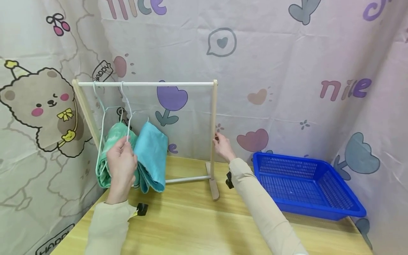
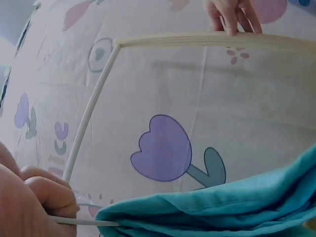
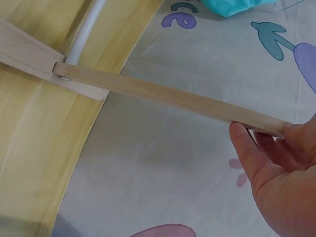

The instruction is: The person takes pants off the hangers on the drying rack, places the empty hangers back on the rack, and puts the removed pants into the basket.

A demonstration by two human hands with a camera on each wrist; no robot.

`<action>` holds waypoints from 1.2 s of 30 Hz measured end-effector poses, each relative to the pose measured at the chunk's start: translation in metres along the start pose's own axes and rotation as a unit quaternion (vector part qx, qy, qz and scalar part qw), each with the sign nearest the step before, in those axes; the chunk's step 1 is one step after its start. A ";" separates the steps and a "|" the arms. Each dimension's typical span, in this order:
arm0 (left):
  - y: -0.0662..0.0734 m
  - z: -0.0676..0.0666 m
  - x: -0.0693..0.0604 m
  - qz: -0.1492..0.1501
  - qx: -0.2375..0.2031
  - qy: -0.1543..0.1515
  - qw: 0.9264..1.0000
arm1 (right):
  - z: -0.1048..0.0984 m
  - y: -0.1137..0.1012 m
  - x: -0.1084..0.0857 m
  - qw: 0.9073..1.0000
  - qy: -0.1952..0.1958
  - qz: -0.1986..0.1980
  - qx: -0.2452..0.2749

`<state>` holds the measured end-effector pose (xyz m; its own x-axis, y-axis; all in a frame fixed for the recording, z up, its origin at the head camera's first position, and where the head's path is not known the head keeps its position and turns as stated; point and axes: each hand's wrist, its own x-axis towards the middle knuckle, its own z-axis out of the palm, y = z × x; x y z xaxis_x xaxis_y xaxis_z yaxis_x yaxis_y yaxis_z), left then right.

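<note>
Your left grip (image 1: 122, 159) is narrow, its fingers curled round one side of a white hanger (image 1: 125, 97). That hanger's hook sits over the white top rail (image 1: 188, 84) of the garment rack, and a folded turquoise cloth (image 1: 152, 152) hangs from it, just right of your left grip. Your right grip (image 1: 224, 146) holds the right-hand wooden post (image 1: 214, 117) about halfway up, thumb and fingers against the wood.

To the left along the rail, a pale green hanger (image 1: 101, 124) carries a mottled green cloth (image 1: 116, 140), which partly shows behind your left grip. The rack stands upright on the wood-grain tabletop (image 1: 181, 223), with a white lower bar (image 1: 188, 179) joining its right foot (image 1: 214, 189). A blue plastic basket (image 1: 306, 211) rests on the tabletop to the right, well apart from the cloths.
</note>
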<state>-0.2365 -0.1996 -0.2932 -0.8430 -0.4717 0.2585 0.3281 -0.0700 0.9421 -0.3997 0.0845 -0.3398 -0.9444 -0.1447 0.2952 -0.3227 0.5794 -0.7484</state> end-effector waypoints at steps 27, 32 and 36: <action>0.003 0.012 -0.001 0.091 -0.043 -0.015 0.995 | 0.001 -0.002 0.000 0.997 0.007 -0.013 -0.076; 0.001 0.012 -0.003 0.100 -0.052 -0.014 0.994 | 0.003 -0.002 0.001 0.997 0.012 -0.017 -0.081; 0.002 0.013 -0.005 0.110 -0.069 -0.014 0.991 | 0.004 -0.002 0.001 0.997 0.012 -0.015 -0.078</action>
<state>-0.2373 -0.1861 -0.2901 -0.7555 -0.4640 0.4625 0.5593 -0.0893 0.8241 -0.4005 0.0800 -0.3408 -0.9321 -0.1451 0.3319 -0.3352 0.6928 -0.6385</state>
